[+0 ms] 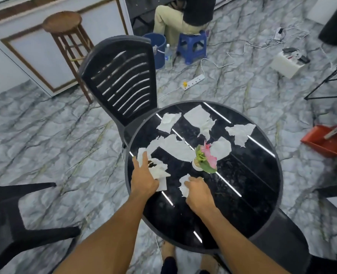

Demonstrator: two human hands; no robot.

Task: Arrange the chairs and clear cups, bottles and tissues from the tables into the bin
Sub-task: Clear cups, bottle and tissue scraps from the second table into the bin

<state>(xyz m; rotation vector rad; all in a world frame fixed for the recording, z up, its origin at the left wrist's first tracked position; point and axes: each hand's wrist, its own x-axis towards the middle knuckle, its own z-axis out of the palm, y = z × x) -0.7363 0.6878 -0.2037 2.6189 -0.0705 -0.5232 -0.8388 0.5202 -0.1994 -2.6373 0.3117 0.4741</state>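
A round black table [252,194] carries several torn white tissues [195,117] and a small pot of pink flowers [204,159]. My left hand [144,177] grips a crumpled bunch of tissue [159,171] near the table's left edge. My right hand [198,191] has its fingers curled on another tissue piece [184,186] in front of the pot. A black plastic chair [120,76] stands pushed against the far left side of the table.
Another dark chair [15,210] lies at the left. A wooden stool [64,26] stands by the wall. Behind are a blue bucket [157,48], a water bottle [168,56], a person on a blue stool [193,46], cables, a power strip [193,82], and a red dustpan [326,141] at right.
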